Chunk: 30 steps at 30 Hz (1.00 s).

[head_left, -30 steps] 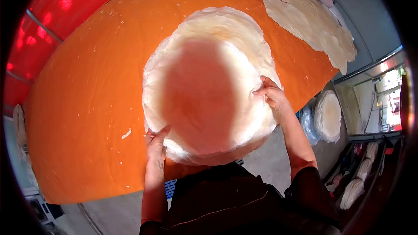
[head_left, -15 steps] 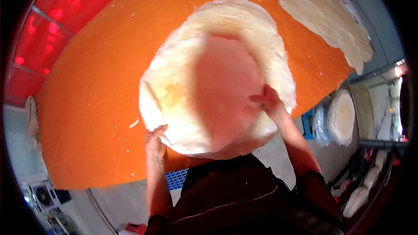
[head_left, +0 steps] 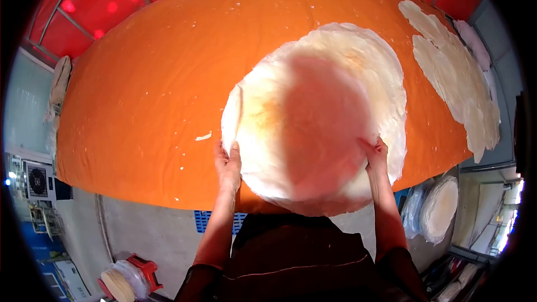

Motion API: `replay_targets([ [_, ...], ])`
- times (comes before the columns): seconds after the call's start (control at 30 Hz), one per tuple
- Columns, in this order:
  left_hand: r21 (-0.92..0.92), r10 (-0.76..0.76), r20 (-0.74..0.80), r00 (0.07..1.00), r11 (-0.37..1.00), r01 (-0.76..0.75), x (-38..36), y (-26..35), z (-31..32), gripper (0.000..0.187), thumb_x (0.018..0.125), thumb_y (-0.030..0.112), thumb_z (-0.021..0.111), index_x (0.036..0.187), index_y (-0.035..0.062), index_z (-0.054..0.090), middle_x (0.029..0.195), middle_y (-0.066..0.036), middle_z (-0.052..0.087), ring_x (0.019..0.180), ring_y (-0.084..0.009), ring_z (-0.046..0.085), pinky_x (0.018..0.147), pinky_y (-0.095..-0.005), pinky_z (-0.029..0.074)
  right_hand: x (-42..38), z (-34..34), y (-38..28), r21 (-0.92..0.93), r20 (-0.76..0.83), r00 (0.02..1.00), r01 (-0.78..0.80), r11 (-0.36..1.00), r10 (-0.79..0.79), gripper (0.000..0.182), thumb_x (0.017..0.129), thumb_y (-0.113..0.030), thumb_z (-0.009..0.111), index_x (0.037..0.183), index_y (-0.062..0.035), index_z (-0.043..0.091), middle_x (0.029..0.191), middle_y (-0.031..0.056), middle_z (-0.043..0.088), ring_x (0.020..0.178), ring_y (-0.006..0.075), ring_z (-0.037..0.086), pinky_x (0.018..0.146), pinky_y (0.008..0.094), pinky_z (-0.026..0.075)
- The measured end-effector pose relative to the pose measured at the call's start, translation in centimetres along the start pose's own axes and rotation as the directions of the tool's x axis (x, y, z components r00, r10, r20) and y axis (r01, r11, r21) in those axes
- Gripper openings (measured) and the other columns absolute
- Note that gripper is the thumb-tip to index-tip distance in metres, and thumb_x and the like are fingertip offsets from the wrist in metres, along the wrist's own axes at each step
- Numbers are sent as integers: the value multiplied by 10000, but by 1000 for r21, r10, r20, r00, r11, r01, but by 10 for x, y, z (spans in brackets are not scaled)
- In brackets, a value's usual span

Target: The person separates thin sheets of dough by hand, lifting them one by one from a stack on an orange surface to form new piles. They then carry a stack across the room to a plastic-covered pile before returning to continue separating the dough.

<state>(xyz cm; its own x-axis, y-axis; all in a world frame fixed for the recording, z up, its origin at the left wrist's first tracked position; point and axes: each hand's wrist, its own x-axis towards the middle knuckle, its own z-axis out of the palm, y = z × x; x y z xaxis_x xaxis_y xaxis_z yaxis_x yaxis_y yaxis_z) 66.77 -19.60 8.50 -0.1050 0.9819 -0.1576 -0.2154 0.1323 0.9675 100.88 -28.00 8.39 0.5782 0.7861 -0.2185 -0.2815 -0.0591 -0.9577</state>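
A pile of thin, round, pale flatbread sheets (head_left: 263, 95) lies on the orange-covered table in front of me. A reddish shadow darkens the middle of the top sheet. My left hand (head_left: 228, 163) is at the pile's lower left edge, fingers closed on the rim of a sheet. Just above that hand, the rim is lifted or folded over in a narrow strip. On the right side, my right hand (head_left: 377, 155) pinches at the edge of the top sheet, its fingertips partly blurred in the shadow.
More pale sheets (head_left: 447, 72) overlap at the table's right end. Small scraps (head_left: 204, 136) dot the orange cover (head_left: 140, 106). Bagged round stacks (head_left: 439, 210) stand low on the right, and another stack (head_left: 118, 285) sits on a red stool at lower left. A blue crate (head_left: 207, 221) is under the table edge.
My view has shifted, so the table, pile and hands sit differently in it. My right hand's finger and thumb, spread before, are closer together now. My left hand stays at the left rim.
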Motion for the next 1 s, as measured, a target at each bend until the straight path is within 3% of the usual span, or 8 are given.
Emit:
replay_targets([
  [0.07,-105,-34,-102,994,994,23,5,-6,1,220,883,120,499,1053,-9,445,967,-91,568,833,-117,537,754,-245,450,-2,3,-6,31,-28,999,-24,999,25,225,675,70,644,884,6,592,871,63,624,763,132,573,704,252,457],
  [0.17,-224,-229,-117,966,954,199,12,0,-2,223,847,111,553,1025,-7,488,979,-98,586,827,-156,562,738,-269,469,5,-5,-10,-17,-29,991,-132,991,132,231,632,85,655,839,-2,600,861,58,624,758,145,568,746,268,442],
  [0.37,-326,-221,3,975,922,210,23,-7,-7,226,746,16,640,947,60,546,870,-80,608,769,-159,583,689,-295,493,25,-1,-18,92,-86,972,-211,973,219,279,617,61,650,887,3,614,858,56,633,751,148,579,725,271,454],
  [0.57,-137,-48,40,998,989,53,40,45,-12,427,805,112,617,1171,97,398,1037,-106,551,868,-169,557,736,-309,492,-25,14,-26,126,132,971,-215,969,198,296,670,71,602,963,33,577,891,77,629,772,159,600,649,276,486],
  [0.73,467,-5,58,998,884,-23,56,27,3,430,846,140,564,1212,70,349,1042,-115,544,918,-143,529,774,-264,454,29,9,-45,50,131,968,-221,974,213,243,685,18,640,913,32,558,846,89,617,747,138,588,597,278,483],
  [0.83,434,33,40,999,900,-47,64,17,3,466,827,118,588,1213,58,335,1019,-117,554,902,-158,539,773,-270,454,44,28,-50,-257,-21,965,-260,931,263,262,695,-18,652,929,18,540,817,76,606,708,132,580,546,263,469],
  [0.9,186,-127,-58,990,973,135,66,19,-3,441,774,67,637,1143,7,402,1014,-134,568,885,-211,566,799,-299,465,46,31,-35,-423,-116,980,-195,885,161,250,695,-44,662,904,9,537,804,77,603,698,133,578,531,261,466],
  [1.0,-183,-431,83,899,880,438,57,28,-26,341,733,43,668,1025,-42,515,1051,-152,569,908,-250,577,801,-336,494,51,17,-16,-118,86,974,-201,973,211,364,667,-38,678,971,39,494,865,138,605,782,172,585,629,299,492],
])
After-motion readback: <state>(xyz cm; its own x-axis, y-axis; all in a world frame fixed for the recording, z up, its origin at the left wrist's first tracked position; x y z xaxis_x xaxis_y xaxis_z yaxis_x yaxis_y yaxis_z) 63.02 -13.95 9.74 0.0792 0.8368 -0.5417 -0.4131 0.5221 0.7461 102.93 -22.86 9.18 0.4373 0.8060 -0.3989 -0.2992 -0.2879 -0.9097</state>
